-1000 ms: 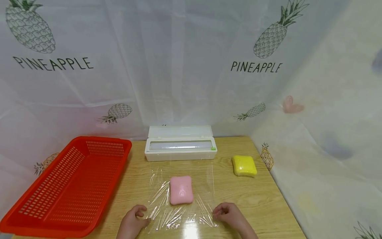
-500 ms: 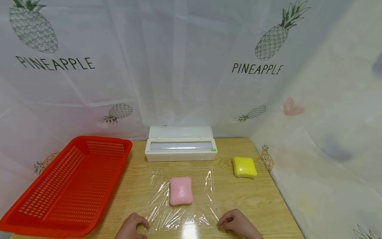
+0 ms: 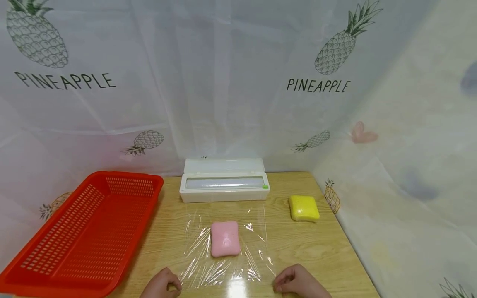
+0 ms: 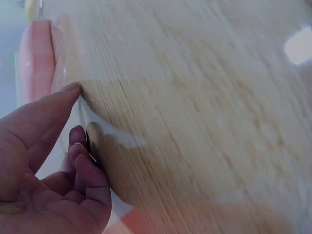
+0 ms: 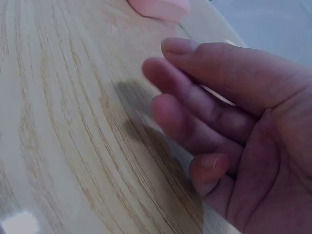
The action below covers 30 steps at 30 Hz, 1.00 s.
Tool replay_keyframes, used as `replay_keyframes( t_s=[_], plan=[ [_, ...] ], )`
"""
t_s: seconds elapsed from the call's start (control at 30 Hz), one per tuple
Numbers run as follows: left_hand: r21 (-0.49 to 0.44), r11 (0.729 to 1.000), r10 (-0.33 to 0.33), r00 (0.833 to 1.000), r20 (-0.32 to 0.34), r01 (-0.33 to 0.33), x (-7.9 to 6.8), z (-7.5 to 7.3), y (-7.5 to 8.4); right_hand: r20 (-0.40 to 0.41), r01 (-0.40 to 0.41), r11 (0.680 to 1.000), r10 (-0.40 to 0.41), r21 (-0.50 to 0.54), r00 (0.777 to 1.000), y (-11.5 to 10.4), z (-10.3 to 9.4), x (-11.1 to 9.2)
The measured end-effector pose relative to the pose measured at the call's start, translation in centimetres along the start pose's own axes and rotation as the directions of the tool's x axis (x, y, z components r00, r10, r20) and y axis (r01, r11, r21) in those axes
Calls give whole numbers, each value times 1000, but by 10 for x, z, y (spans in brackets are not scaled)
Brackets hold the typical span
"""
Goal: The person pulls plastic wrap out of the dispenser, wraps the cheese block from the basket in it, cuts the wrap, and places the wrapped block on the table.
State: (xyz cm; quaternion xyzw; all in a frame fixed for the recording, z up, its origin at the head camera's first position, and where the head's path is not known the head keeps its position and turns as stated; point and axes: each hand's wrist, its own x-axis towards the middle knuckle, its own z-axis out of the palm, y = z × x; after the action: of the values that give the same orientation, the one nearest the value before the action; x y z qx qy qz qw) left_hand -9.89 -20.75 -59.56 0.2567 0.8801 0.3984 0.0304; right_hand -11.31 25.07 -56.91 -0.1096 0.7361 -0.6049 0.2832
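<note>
I am at a wood-grained table (image 3: 316, 252) in a corner hung with pineapple-printed cloth (image 3: 223, 116); the kind of room is unclear.

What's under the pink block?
Clear film spreads around the pink block, with the table showing through; the block hides whatever is directly beneath.

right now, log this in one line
left hand: at film edge; right hand: at film edge; pink block: amid film; dispenser: open

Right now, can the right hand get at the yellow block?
Likely yes: the yellow block lies farther forward on the same side, with only tabletop showing between it and the right hand. Whether that hand pinches the clear film, I can't tell.
</note>
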Motion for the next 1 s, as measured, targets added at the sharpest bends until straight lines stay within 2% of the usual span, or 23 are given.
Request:
replay_keyframes(
  t_s=[0.1, 0.23, 0.33, 0.43, 0.53, 0.6, 0.67, 0.7, 0.77, 0.9, 1.0],
  plan=[
    [19, 998, 64, 998, -24, -63, -2, -1, -1, -43, 5, 1000, -6, -19, 999, -2, -1, -1],
    [-7, 998, 58, 996, -62, -58, -4, -7, 4, -107, 25, 999, -27, -23, 994, -8, -2, -3],
    [-38, 999, 20, 996, -88, -24, -5, -12, 9, -136, 111, 992, -117, -53, 984, -12, -2, -3],
    [9, 1000, 5, 991, -137, -4, -4, -15, 14, -176, 175, 982, -185, -70, 967, -17, -1, -2],
    [113, 994, 36, 972, -230, -10, -1, -16, 19, -253, 174, 981, -190, -84, 949, -23, 1, 0],
    [158, 987, 64, 956, -286, -19, 1, -17, 23, -316, 143, 983, -174, -117, 933, -27, 3, 1],
    [167, 985, 85, 947, -310, -34, 3, -18, 27, -372, 106, 983, -157, -153, 915, -31, 5, 2],
    [169, 985, 92, 946, -310, -40, 4, -19, 29, -395, 88, 979, -155, -181, 905, -32, 6, 3],
    [139, 990, 76, 957, -280, -37, 6, -21, 32, -422, 68, 971, -162, -229, 892, -34, 8, 4],
    [59, 998, 28, 987, -155, -19, 9, -26, 36, -424, 71, 944, -210, -322, 881, -33, 11, 4],
    [-6, 1000, 29, 996, -79, -30, 9, -27, 36, -407, 105, 920, -267, -378, 874, -30, 11, 3]
  ],
)
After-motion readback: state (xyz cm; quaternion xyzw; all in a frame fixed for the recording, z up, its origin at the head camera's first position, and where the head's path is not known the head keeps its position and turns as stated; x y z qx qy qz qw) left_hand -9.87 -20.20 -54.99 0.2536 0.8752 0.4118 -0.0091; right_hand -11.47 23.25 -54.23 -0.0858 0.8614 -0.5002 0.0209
